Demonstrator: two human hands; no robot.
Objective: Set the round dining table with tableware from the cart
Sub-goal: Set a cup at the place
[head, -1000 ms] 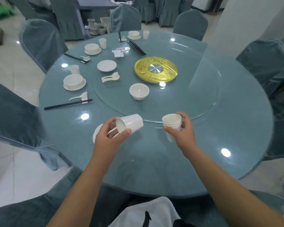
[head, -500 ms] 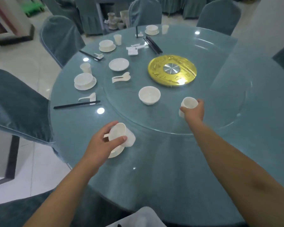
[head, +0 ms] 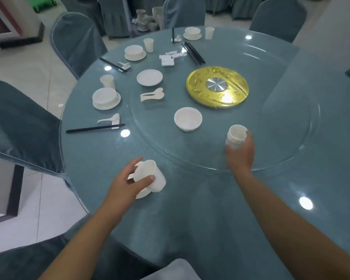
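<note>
Now the step in hand seems to be laying a cup at the near place setting. The left hand (head: pixel 127 183) grips a single white cup (head: pixel 150 175), thumb on one side and fingers curled round the other; the cup is tilted, its mouth turned toward the person, just above a small white saucer (head: pixel 142 195) at the near edge of the round table (head: pixel 190 209). The right hand (head: pixel 240 152) holds a stack of nested cups (head: pixel 235 136) over the glass turntable (head: pixel 271 154), near a loose white bowl (head: pixel 188 119). Next, I judge, the single cup must be turned upright and set down beside the saucer, as at the finished settings on the far left. The saucer is mostly hidden under the hand and cup. Whether the stack already rests on the glass I cannot tell, nor how many cups it has.
</note>
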